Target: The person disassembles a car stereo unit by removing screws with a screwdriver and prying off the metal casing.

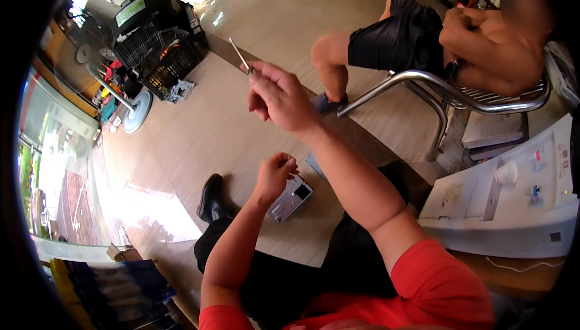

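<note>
My right hand [278, 94] is raised out in front of me, with its fingers pinched round one end of a thin pale rod [239, 53]. The rod points up and to the left; its exact kind does not show. Lower and nearer, my left hand [277, 176] is closed with the fingers curled in, and whatever they may hold is hidden. Below it on the floor lies a silvery flat metal unit [293, 200] with a black square on its face, partly covered by that hand. A small bluish piece [315, 166] shows beside my right forearm.
A person [483, 46] in black shorts sits on a metal-framed chair [411, 77] at the right. Nearer stands a white water dispenser [459, 215] with a cup on it. A standing fan [136, 111] and black crates [172, 67] are at the far left. Stacked packs [121, 294] lie lower left.
</note>
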Demonstrator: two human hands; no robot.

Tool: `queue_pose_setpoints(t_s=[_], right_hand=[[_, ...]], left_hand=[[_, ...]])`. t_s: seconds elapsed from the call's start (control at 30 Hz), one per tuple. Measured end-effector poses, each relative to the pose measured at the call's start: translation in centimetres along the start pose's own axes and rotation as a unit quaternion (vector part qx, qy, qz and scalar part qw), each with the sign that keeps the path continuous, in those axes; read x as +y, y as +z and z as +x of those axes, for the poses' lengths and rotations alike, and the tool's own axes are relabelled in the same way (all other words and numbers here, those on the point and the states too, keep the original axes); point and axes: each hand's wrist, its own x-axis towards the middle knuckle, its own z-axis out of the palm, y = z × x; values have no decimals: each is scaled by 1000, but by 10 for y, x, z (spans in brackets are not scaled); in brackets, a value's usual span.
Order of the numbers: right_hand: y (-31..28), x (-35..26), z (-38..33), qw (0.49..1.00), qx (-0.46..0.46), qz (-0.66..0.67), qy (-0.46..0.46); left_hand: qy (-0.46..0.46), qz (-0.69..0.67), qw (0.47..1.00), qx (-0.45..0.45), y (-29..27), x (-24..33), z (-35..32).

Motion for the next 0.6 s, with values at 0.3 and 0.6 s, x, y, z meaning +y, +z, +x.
queue_pose_setpoints(t_s=[0.3, 0.6], right_hand=[[10, 10, 0, 1000, -2, 11, 2], [2, -13, -3, 997, 59, 9, -57]], left_hand=[[10, 12, 1000, 8, -8, 0, -3], [7, 14, 1000, 11, -4, 4, -7]])
